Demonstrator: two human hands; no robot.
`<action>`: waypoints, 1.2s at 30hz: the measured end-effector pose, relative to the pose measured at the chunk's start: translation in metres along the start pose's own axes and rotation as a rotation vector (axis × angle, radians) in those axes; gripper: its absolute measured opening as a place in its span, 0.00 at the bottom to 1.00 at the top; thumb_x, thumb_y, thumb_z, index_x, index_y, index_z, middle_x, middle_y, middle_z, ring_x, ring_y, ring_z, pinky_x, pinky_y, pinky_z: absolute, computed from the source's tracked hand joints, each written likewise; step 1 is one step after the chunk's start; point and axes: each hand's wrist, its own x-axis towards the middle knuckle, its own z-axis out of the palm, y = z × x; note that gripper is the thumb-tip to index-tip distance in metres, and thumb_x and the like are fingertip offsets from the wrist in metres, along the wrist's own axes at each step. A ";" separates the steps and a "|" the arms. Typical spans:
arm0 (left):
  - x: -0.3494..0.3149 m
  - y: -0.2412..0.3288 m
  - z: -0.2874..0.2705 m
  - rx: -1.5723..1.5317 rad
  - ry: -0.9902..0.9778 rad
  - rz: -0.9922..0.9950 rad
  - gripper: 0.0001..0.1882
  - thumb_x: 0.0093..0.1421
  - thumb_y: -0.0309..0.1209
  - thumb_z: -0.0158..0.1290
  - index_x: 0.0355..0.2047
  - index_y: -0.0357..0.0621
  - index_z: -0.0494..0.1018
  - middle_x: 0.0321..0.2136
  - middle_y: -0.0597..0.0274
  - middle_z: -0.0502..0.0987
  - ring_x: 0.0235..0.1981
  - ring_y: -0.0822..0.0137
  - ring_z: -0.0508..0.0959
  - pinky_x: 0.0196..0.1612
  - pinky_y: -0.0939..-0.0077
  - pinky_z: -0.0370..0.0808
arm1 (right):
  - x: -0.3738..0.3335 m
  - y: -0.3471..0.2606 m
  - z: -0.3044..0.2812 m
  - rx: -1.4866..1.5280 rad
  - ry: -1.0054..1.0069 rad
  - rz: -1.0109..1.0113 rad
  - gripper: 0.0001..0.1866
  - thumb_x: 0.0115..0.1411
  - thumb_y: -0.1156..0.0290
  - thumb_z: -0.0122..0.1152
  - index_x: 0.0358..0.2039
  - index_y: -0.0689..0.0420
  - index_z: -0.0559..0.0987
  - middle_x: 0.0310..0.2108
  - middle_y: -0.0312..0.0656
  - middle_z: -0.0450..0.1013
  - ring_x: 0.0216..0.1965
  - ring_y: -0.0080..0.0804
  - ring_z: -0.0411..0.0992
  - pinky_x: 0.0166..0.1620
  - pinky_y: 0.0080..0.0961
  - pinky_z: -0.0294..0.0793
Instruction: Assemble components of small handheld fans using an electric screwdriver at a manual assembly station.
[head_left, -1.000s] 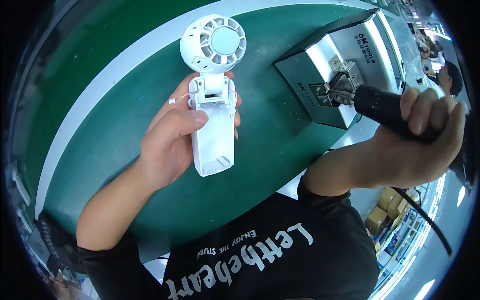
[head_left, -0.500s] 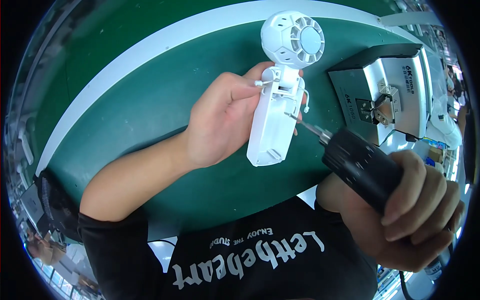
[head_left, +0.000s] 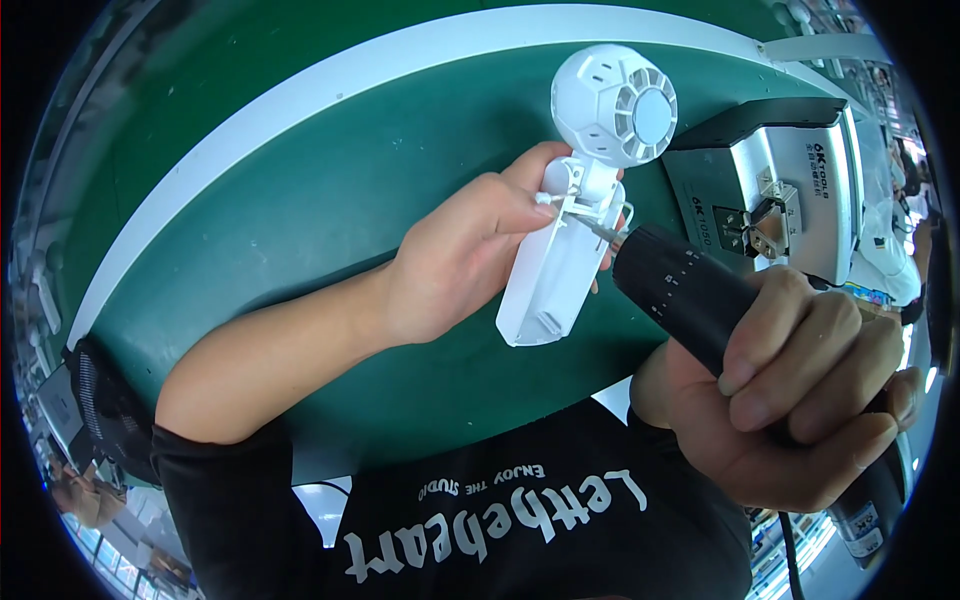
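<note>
Fingers (head_left: 505, 205) of left hand (head_left: 450, 260) pinch white plastic handheld fan (head_left: 580, 215) mid-frame; right hand (head_left: 790, 400) grips black electric screwdriver (head_left: 700, 300). I judge fan light, brittle; hold by handle.

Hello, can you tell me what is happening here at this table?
A person holds a white handheld fan in the left hand, above a green table. The right hand grips a black electric screwdriver, with its bit set against the fan's hinge below the round head. A grey metal device sits behind.
</note>
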 end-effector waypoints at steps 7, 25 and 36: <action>-0.008 0.000 0.013 0.078 0.021 -0.013 0.37 0.57 0.44 0.39 0.63 0.35 0.53 0.54 0.54 0.66 0.56 0.64 0.66 0.60 0.66 0.59 | -0.011 0.007 0.003 -0.020 -0.057 -0.163 0.11 0.66 0.66 0.53 0.31 0.52 0.62 0.19 0.30 0.60 0.11 0.18 0.58 0.13 0.15 0.59; -0.046 0.196 -0.120 1.910 1.448 0.261 0.30 0.49 0.49 0.60 0.41 0.33 0.74 0.35 0.42 0.80 0.38 0.49 0.80 0.43 0.61 0.74 | 0.017 -0.028 -0.057 0.134 0.060 -0.394 0.12 0.67 0.69 0.51 0.46 0.57 0.61 0.25 0.38 0.63 0.15 0.25 0.64 0.19 0.24 0.71; -0.078 0.185 -0.068 2.163 1.639 -0.333 0.34 0.56 0.59 0.51 0.47 0.38 0.74 0.38 0.44 0.79 0.43 0.44 0.78 0.47 0.54 0.73 | 0.053 -0.047 -0.105 -0.081 0.076 -0.243 0.07 0.69 0.69 0.43 0.43 0.58 0.66 0.23 0.34 0.59 0.16 0.18 0.59 0.21 0.18 0.63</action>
